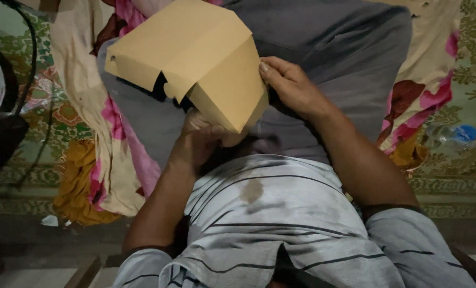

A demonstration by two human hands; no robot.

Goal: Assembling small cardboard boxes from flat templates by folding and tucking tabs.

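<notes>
Cardboard box (195, 58) pinched by right hand (291, 88) fingers (267, 69); left hand (195, 141) fingers grip beneath

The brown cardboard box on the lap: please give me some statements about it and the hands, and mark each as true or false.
1. Both hands hold the brown cardboard box. True.
2. The right hand rests on the box's side, fingers at its edge. True.
3. The left hand lies on top of the box. False: it is underneath.
4. The box is blue plastic. False: brown cardboard.
5. A plastic bottle lies on the patterned floor. True.
</notes>
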